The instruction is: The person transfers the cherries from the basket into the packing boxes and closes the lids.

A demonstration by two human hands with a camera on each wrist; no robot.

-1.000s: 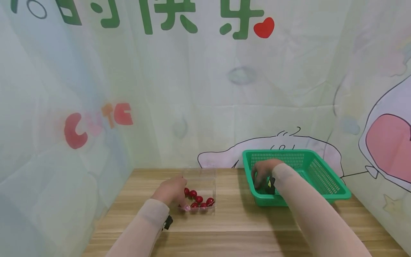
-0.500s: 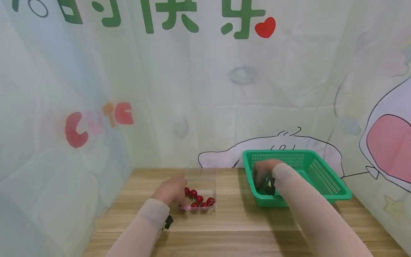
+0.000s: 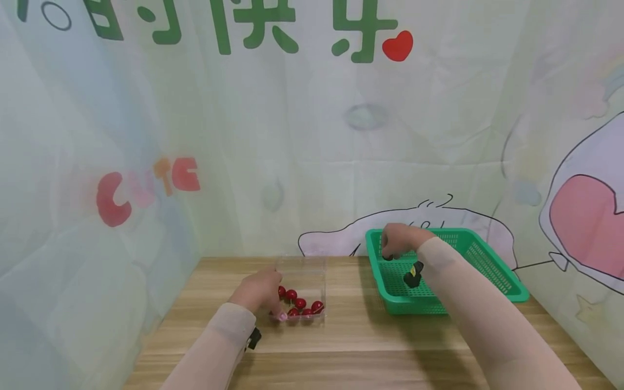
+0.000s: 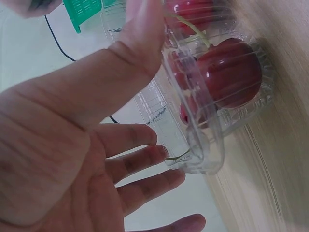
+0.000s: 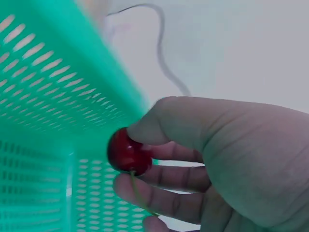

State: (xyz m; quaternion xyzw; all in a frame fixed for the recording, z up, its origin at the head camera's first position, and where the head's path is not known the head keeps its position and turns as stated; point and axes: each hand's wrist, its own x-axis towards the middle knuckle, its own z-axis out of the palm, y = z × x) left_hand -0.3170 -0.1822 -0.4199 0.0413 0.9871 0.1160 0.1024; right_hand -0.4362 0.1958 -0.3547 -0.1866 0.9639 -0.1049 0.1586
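Note:
In the head view a clear plastic box (image 3: 312, 278), its lid raised at the back, holds several red cherries (image 3: 300, 303). My left hand (image 3: 257, 292) rests against the box's left side. Its thumb (image 4: 142, 43) lies along the wall, and the other fingers are spread, some tips touching the plastic rim in the left wrist view. My right hand (image 3: 402, 239) is over the left side of a green basket (image 3: 414, 307). Between thumb and fingers it pinches a dark red cherry (image 5: 128, 153), whose green stem (image 5: 139, 195) hangs down.
A wood-grain table (image 3: 351, 346) carries the box at the left and the basket at the right. A printed curtain (image 3: 248, 211) hangs close behind and on both sides. The basket's raised rim (image 3: 374, 265) faces the box.
My right hand has risen from inside the basket to about its rim, and a cherry now shows in its fingers. My left hand has stayed at the box.

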